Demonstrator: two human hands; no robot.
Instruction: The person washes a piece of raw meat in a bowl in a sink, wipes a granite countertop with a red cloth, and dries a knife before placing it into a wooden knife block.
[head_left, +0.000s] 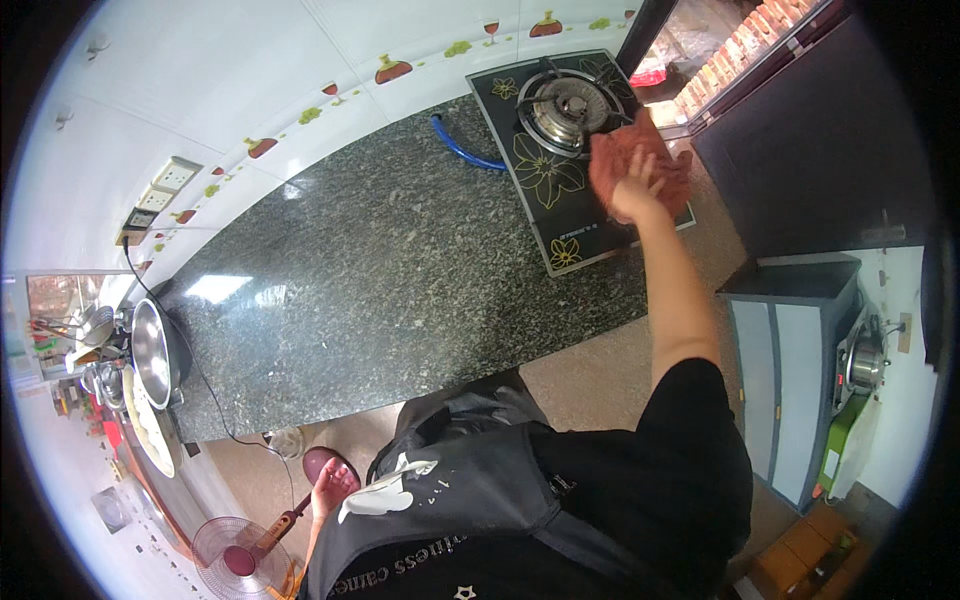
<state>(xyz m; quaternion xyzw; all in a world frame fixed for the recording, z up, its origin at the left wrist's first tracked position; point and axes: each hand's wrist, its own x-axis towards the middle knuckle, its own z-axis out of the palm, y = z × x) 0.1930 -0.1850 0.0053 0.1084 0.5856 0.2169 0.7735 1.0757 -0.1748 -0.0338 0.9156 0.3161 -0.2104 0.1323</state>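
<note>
My right hand (639, 187) lies with spread fingers on a reddish-brown cloth (609, 161), holding it against the front right part of a gas stove (525, 196). The stove has a black glass top with yellow flower outlines. Just beyond the cloth is the round burner (574, 105) with its metal pan support. Part of the cloth hangs near the stove's right edge. My left hand (335, 487) hangs low beside the dark apron (457, 487), its palm partly showing and nothing in it. The stove sits on a speckled granite countertop (360, 270).
A blue hose (466, 154) runs to the stove's left side. At the counter's left end stand a metal basin (151, 352) and an oval tray (142, 427). A black cord (187, 356) crosses there. A fan (240, 559) stands below; a grey cabinet (776, 375) is at right.
</note>
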